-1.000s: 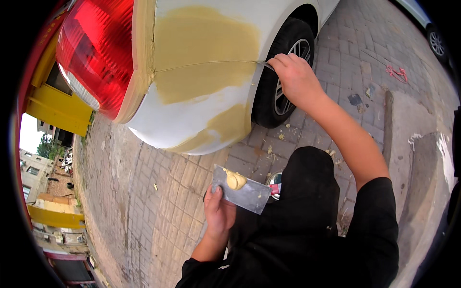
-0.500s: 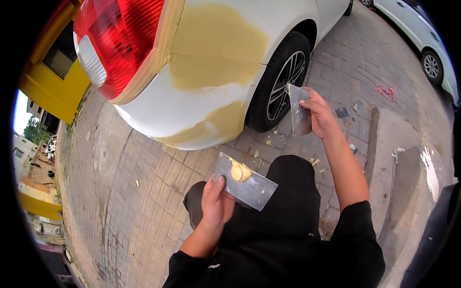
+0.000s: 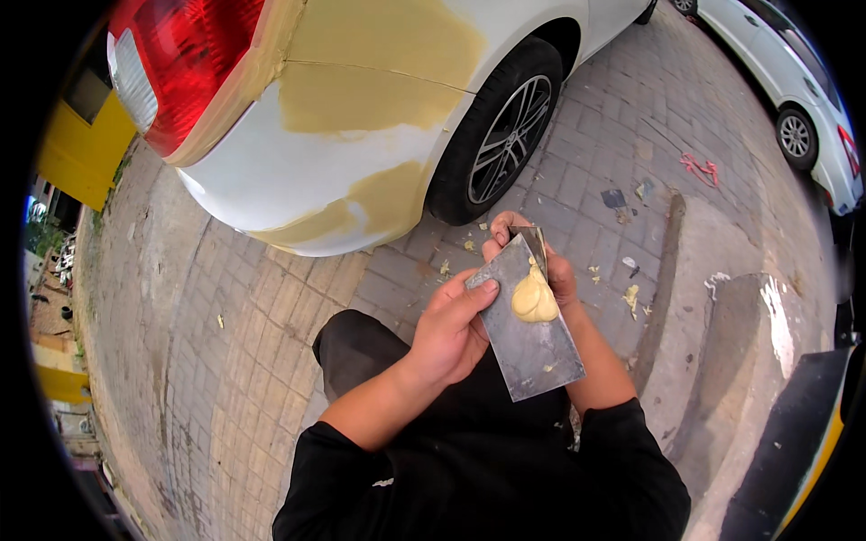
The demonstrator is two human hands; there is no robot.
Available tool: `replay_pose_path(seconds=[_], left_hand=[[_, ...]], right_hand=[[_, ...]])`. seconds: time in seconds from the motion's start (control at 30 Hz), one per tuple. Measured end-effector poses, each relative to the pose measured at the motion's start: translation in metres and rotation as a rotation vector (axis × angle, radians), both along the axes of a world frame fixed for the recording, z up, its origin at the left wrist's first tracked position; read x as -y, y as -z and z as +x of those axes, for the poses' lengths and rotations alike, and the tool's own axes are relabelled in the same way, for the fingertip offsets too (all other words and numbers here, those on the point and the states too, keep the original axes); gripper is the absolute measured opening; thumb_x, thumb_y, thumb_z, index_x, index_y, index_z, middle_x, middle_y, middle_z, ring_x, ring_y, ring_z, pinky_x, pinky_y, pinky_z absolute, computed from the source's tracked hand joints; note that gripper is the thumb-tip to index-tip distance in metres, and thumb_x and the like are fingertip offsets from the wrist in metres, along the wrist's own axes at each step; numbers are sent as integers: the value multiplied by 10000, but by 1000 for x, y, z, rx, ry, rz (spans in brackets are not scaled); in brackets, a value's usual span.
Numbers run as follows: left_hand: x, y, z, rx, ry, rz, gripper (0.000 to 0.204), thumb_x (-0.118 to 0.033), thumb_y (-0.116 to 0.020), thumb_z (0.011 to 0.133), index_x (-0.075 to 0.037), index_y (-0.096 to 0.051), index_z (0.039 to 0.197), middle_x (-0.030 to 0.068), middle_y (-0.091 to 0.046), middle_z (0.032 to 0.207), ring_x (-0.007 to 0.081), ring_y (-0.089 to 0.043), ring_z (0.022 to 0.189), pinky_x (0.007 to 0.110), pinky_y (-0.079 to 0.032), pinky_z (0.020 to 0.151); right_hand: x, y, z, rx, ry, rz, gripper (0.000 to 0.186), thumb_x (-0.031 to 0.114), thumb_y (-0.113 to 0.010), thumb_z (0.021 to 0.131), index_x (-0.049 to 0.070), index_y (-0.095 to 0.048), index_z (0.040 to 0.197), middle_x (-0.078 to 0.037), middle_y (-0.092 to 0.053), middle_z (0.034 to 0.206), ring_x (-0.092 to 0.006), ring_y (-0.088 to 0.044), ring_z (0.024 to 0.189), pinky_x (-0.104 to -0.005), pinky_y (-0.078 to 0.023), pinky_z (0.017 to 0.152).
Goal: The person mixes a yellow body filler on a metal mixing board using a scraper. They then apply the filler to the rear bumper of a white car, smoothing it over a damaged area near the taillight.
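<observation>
My left hand (image 3: 444, 335) grips a flat grey metal plate (image 3: 534, 354), thumb on its upper face. On the plate sits a soft lump of yellow body filler (image 3: 535, 299), beside its right edge. My right hand (image 3: 561, 278) is closed on a thin metal spreader (image 3: 538, 242), which lies against or just behind the plate's far right edge; the plate hides most of it. Beyond both hands is a white car's rear bumper (image 3: 244, 185), with smoothed filler patches (image 3: 365, 95) on its corner and the panel above.
Ahead stand the car's rear wheel (image 3: 501, 135) and a red tail light (image 3: 203, 68). Concrete kerb blocks (image 3: 699, 298) lie at my right. Scraps of dried filler (image 3: 631, 300) and red string (image 3: 700, 169) are on the paving. Another white car (image 3: 794, 81) is parked at far right.
My right hand has come down and inward with the spreader to the plate. My left hand has moved right and turned the plate more lengthwise. The view has shifted rightward.
</observation>
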State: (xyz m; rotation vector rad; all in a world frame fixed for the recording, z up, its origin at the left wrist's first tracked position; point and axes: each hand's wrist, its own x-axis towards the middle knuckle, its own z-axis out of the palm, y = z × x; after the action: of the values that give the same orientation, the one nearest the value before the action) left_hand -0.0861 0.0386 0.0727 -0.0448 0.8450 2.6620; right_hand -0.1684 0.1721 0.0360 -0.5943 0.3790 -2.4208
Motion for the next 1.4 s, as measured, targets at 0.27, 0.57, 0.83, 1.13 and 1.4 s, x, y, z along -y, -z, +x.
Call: replay_pose_path(seconds=[0.27, 0.57, 0.83, 1.13, 1.4], left_hand=[[1, -17, -24, -140, 1, 86, 295, -149, -502, 992, 46, -513, 1213, 139, -654, 1078, 206, -663, 953, 342, -541, 830], [-11, 19, 6, -6, 26, -115, 297, -180, -457, 1017, 39, -517, 1208, 94, -644, 1022, 150, -650, 841, 295, -549, 630], [-2, 15, -5, -30, -33, -36, 266, -141, -497, 1005, 37, -526, 1200, 113, -646, 1119, 177, -639, 998, 331, -514, 886], [-30, 38, 16, -21, 105, -147, 248, -153, -485, 1018, 30, -531, 1179, 77, -647, 980, 141, -640, 853, 308, -536, 710], [-24, 48, 29, 66, 102, -168, 230, -154, -486, 1014, 25, -532, 1151, 101, -648, 939, 167, -656, 773, 316, -548, 585]], right_hand=[[-4, 12, 5, 175, 236, 411, 554, 382, -728, 804, 41, -459, 1148, -68, -610, 1012, -145, -639, 908, -278, -542, 789], [5, 20, -5, 11, -33, -78, 470, 291, -727, 784, 34, -470, 1082, -7, -437, 773, -84, -420, 573, -209, -352, 498], [-8, 35, -6, 205, -23, -70, 466, 276, -673, 801, 7, -483, 1131, -34, -499, 828, -117, -529, 653, -234, -453, 574], [3, 29, -2, 97, -144, -290, 444, 243, -647, 761, 10, -454, 1086, -40, -436, 790, -124, -450, 552, -241, -335, 490], [-4, 36, -3, 43, 10, -221, 404, 221, -606, 806, 15, -454, 1117, -45, -439, 776, -126, -437, 555, -247, -330, 482]])
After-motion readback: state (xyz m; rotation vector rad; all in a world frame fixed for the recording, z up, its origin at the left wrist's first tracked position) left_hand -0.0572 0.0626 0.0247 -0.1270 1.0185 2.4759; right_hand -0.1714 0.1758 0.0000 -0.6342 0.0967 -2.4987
